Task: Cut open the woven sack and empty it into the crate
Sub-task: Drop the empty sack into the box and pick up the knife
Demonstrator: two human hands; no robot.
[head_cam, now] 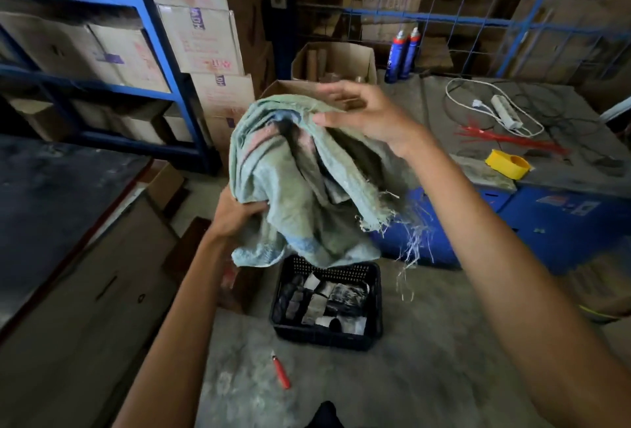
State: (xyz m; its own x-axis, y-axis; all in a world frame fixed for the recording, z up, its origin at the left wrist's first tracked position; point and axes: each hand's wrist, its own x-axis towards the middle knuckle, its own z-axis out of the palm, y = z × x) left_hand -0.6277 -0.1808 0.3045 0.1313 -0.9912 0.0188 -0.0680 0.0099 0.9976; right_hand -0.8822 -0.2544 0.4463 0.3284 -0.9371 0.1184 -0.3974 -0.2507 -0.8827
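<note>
A pale green woven sack (273,181), crumpled and frayed along its cut edge, hangs in the air over a black plastic crate (374,308) on the floor. The crate holds several dark and silvery wrapped packets (324,298). My left hand (235,212) grips the sack's lower left side. My right hand (362,113) is at the top of the sack, fingers spread and resting on the fabric. A red-handled cutter (281,373) lies on the concrete floor in front of the crate.
Blue shelving (153,41) with cardboard boxes stands at the left. A blue machine (546,219) at the right carries a yellow tape roll (507,163), red straps, a power strip and two spray cans (403,55). Open cartons (334,58) sit behind the sack.
</note>
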